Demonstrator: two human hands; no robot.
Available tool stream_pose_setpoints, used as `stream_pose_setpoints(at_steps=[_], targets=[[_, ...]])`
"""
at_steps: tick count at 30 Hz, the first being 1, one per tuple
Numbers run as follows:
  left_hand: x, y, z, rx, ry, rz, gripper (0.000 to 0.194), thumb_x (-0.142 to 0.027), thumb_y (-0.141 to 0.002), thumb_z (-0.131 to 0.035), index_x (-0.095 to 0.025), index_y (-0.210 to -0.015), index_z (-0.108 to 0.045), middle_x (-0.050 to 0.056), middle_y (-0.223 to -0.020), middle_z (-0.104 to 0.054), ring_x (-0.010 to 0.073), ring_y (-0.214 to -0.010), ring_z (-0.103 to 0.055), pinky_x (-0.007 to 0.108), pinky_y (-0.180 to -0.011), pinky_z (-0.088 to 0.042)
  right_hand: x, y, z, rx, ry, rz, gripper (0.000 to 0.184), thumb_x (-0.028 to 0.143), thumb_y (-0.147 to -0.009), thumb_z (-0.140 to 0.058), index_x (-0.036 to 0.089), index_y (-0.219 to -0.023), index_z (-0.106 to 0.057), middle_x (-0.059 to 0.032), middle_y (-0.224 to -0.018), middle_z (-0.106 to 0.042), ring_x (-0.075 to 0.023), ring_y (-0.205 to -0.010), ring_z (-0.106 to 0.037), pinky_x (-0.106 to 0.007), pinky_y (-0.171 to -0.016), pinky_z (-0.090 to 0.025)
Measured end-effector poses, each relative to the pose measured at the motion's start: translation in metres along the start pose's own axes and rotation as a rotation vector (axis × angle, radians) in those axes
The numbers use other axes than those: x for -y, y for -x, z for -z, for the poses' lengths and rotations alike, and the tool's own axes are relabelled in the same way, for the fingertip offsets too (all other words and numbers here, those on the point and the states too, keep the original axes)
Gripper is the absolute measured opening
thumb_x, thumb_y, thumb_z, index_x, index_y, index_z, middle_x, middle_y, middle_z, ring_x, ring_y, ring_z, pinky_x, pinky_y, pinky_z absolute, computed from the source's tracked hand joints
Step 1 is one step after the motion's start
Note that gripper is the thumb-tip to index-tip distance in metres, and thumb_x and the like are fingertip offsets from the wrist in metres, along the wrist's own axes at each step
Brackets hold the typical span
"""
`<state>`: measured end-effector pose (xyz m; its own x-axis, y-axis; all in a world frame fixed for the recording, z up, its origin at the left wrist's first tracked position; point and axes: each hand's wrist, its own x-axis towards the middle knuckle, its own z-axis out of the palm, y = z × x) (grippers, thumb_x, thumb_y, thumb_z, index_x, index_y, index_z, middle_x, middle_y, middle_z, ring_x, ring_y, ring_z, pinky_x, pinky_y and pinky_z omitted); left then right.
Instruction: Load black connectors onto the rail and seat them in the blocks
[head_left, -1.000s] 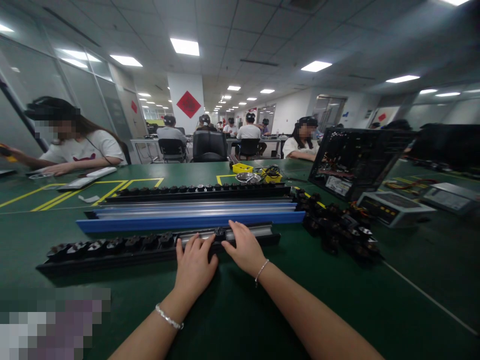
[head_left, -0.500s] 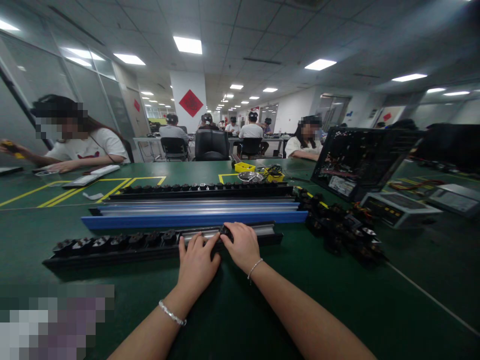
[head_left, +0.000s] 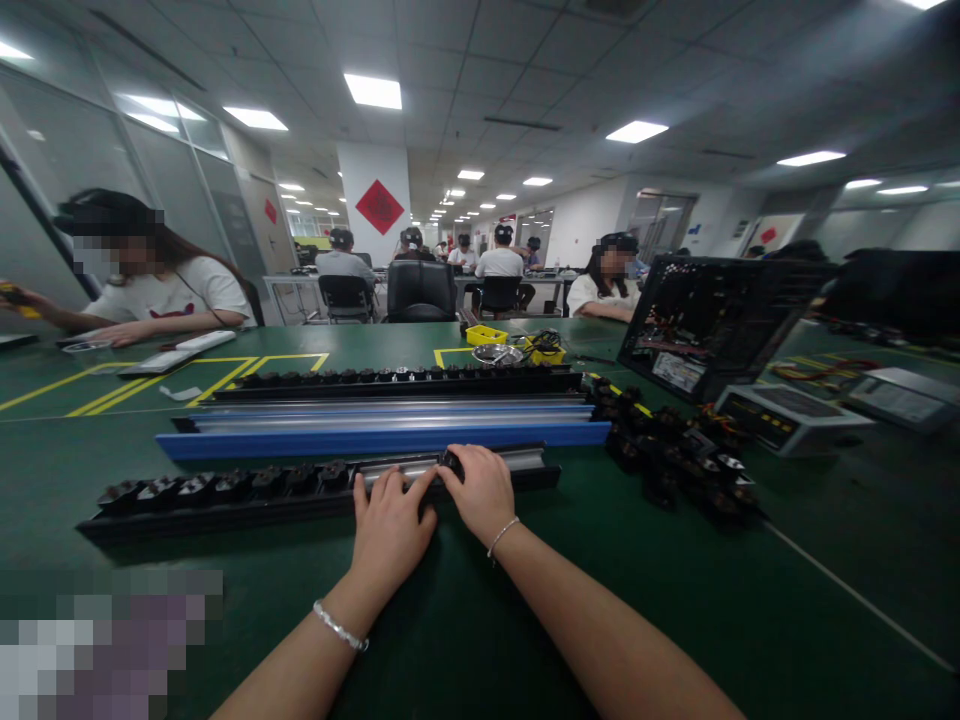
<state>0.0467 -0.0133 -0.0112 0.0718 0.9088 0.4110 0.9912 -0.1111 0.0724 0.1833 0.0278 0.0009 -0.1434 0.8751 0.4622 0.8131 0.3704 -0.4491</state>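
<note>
A long black rail (head_left: 225, 520) lies across the green table in front of me. Several black plug adapters (head_left: 234, 484) with metal prongs sit in a row along its left part, while a silvery channel (head_left: 521, 460) shows at the right. My left hand (head_left: 394, 525) rests with fingers spread over the middle of the rail, fingertips touching it. Just to its right, my right hand (head_left: 480, 490) grips a small black plug adapter (head_left: 451, 462) at the channel. The fingers partly hide that adapter, so I cannot tell how deep it sits.
Beyond lie a blue strip (head_left: 382, 440) and a second black rail (head_left: 390, 385) full of adapters. Loose black adapters (head_left: 675, 455) are heaped at right, near a power supply unit (head_left: 791, 420) and an open computer case (head_left: 712, 320). A person (head_left: 180, 280) sits at left.
The view has shifted slightly, moving everything a little to the left in it. My hands keep nearly the same place on the rail, the right one still holding the adapter.
</note>
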Motion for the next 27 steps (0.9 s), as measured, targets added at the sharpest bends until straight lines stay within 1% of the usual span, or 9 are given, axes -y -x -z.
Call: stream_pose_setpoints(at_steps=[7, 12, 19, 27], targets=[[-0.001, 0.001, 0.001, 0.018, -0.002, 0.009, 0.05, -0.029, -0.076, -0.05, -0.034, -0.126, -0.048, 0.009, -0.115, -0.057, 0.0268, -0.12, -0.042, 0.055, -0.106, -0.007, 0.002, 0.0, 0.001, 0.01, 0.028, -0.019, 0.035, 0.038, -0.085, -0.048, 0.021, -0.112, -0.059, -0.0068, -0.112, -0.063, -0.0204, -0.11, -0.05, -0.034, -0.096, -0.032], [-0.001, 0.0, 0.002, 0.028, -0.009, 0.011, 0.051, -0.029, -0.077, -0.05, -0.035, -0.127, -0.047, 0.008, -0.115, -0.057, 0.0265, -0.12, -0.042, 0.055, -0.106, -0.006, 0.003, 0.0, 0.001, -0.021, 0.011, -0.015, 0.032, 0.032, -0.084, -0.049, 0.018, -0.11, -0.06, -0.0064, -0.111, -0.063, -0.0191, -0.107, -0.052, -0.031, -0.094, -0.034], [0.0, 0.001, 0.001, 0.005, -0.015, 0.002, 0.05, -0.029, -0.076, -0.05, -0.035, -0.126, -0.048, 0.009, -0.115, -0.057, 0.0265, -0.12, -0.042, 0.054, -0.106, -0.008, -0.001, 0.001, 0.003, -0.066, 0.038, -0.037, 0.031, 0.027, -0.082, -0.048, 0.016, -0.108, -0.061, -0.0067, -0.106, -0.065, -0.0189, -0.102, -0.053, -0.03, -0.092, -0.035], [0.001, 0.001, -0.002, 0.002, 0.0, 0.004, 0.05, -0.029, -0.076, -0.05, -0.035, -0.126, -0.048, 0.009, -0.115, -0.057, 0.0268, -0.12, -0.042, 0.055, -0.106, -0.008, -0.008, 0.001, 0.007, -0.102, 0.066, -0.039, 0.028, 0.028, -0.08, -0.05, 0.018, -0.104, -0.061, -0.0059, -0.103, -0.065, -0.0194, -0.101, -0.052, -0.031, -0.09, -0.034]])
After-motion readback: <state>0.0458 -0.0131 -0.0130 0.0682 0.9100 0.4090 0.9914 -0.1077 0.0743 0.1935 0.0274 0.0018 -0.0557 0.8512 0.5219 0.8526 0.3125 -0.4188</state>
